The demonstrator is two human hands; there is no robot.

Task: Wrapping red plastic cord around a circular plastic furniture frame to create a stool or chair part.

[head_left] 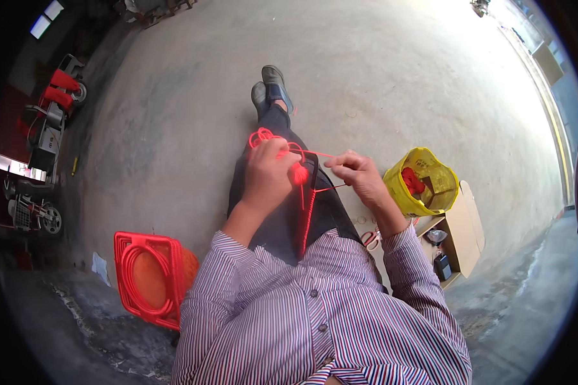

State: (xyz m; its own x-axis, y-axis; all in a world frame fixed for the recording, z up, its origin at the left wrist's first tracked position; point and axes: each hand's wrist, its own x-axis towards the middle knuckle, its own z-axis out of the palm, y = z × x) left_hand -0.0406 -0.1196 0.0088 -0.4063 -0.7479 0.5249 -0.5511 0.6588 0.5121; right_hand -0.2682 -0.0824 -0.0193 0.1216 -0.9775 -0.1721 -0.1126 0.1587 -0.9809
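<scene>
My left hand [268,172] is closed above my lap, with loops of red cord [261,135] bunched at its knuckles. A small red knotted bundle [298,172] hangs beside its fingers. My right hand [363,179] is closed in a pinch on the cord, which runs taut from there toward my left hand. A second thin strand goes from below my right hand to a red cord-wrapped length [309,221] lying down my lap. At the upper end of that length is a thin dark strip [315,168], partly lost against my dark trousers.
To the right stand a yellow bucket [401,192] holding red material and an open cardboard box [467,224], with scissors [370,240] near my hip. A red frame-like stool [119,269] is at my left. Scooters [58,122] stand along the left wall.
</scene>
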